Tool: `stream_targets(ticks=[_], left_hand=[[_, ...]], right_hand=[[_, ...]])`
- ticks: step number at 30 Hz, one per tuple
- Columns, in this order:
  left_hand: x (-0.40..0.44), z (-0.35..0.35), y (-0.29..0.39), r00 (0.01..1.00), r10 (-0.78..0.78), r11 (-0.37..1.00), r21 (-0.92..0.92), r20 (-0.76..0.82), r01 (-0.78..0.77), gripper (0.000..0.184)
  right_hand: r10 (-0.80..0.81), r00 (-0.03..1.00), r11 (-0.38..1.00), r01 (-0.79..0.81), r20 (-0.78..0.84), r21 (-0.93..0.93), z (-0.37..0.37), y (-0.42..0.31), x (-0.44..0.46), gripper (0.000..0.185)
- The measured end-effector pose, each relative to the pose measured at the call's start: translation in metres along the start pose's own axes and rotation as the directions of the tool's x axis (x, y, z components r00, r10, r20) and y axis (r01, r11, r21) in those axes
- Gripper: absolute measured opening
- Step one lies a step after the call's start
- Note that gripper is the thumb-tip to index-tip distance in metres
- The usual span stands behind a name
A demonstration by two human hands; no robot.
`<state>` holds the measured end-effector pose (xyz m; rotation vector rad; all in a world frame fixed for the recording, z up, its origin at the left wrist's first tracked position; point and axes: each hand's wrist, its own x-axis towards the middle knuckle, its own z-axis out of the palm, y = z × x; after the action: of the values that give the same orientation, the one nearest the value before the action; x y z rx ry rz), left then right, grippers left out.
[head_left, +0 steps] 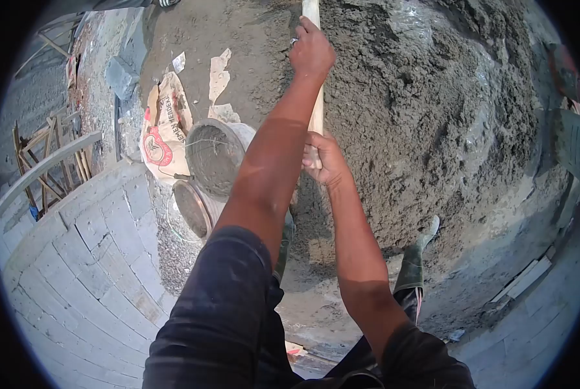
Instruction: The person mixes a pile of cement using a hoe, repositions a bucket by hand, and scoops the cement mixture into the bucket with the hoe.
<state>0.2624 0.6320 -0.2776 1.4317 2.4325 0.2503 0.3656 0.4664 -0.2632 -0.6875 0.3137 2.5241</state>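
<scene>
A pale wooden handle runs up the middle of the view, over wet grey mortar. My left hand is closed round its upper part, near the top edge. Lower down, my right hand is wrapped round the handle close to its bottom end. The tool's far end lies outside the view. Left of my hands stand a large bucket with grey material in it and a smaller bucket.
A torn cement bag lies beside the buckets, with paper scraps near it. A block wall curves along the left. My boot stands at the mortar's lower edge. A bluish stone sits at upper left.
</scene>
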Motion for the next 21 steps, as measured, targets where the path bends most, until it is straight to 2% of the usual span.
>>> stream_targets(ticks=[2,3,4,5,6,8,10,12,13,15,17,18,19,21], left_hand=[[0.044,0.013,-0.010,0.996,0.062,0.988,0.140,0.064,-0.070,0.072],[0.032,0.024,-0.020,0.995,0.049,0.988,0.143,0.086,-0.061,0.072],[0.022,0.033,-0.023,0.987,-0.035,0.986,0.164,0.159,0.009,0.069],[0.009,0.043,-0.022,0.966,-0.116,0.979,0.189,0.233,0.072,0.067],[-0.012,0.053,-0.019,0.930,-0.215,0.974,0.129,0.299,0.184,0.063],[-0.064,0.065,-0.020,0.808,-0.417,0.904,0.096,0.416,0.417,0.058],[-0.153,0.085,-0.028,0.705,-0.459,0.840,0.007,0.541,0.542,0.054],[-0.251,0.095,-0.028,0.646,-0.473,0.810,0.008,0.599,0.586,0.054],[-0.307,0.099,-0.030,0.619,-0.480,0.776,-0.028,0.622,0.630,0.058],[-0.416,0.091,-0.026,0.529,-0.479,0.683,-0.081,0.701,0.726,0.054],[-0.510,0.072,-0.013,0.427,-0.552,0.596,-0.019,0.716,0.803,0.046],[-0.550,0.056,-0.007,0.374,-0.562,0.551,-0.004,0.738,0.835,0.045],[-0.569,0.037,-0.001,0.246,-0.569,0.388,-0.008,0.784,0.922,0.041],[-0.573,0.011,-0.001,0.094,-0.597,0.202,0.036,0.797,0.979,0.028]], right_hand=[[-0.092,0.994,0.995,0.090,-0.059,-0.035,0.032,-0.018,0.044,0.011],[-0.078,0.980,0.996,0.069,-0.181,-0.059,0.042,-0.014,0.043,0.012],[-0.080,0.955,0.994,0.054,-0.284,-0.098,0.047,-0.016,0.045,0.013],[-0.052,0.945,0.998,0.033,-0.324,-0.062,0.019,0.004,0.027,0.014],[-0.031,0.934,0.999,0.022,-0.356,-0.029,-0.012,0.028,-0.008,0.015],[0.059,0.954,0.996,-0.078,-0.293,-0.053,-0.038,0.062,-0.101,0.018],[0.216,0.888,0.973,-0.163,-0.406,0.161,-0.061,0.091,-0.190,0.016],[0.248,0.848,0.963,-0.268,-0.469,0.026,-0.085,0.122,-0.276,0.012],[0.276,0.768,0.933,-0.359,-0.578,-0.031,-0.090,0.137,-0.320,0.012],[0.289,0.674,0.896,-0.441,-0.680,-0.056,-0.075,0.164,-0.407,0.012],[0.373,0.548,0.857,-0.513,-0.748,0.052,-0.045,0.179,-0.484,0.013],[0.396,0.515,0.804,-0.595,-0.760,0.015,-0.036,0.189,-0.519,0.014],[0.408,0.486,0.743,-0.669,-0.773,-0.028,-0.032,0.194,-0.539,0.016],[0.350,0.559,0.568,-0.765,-0.752,-0.304,-0.016,0.177,-0.541,0.022]])
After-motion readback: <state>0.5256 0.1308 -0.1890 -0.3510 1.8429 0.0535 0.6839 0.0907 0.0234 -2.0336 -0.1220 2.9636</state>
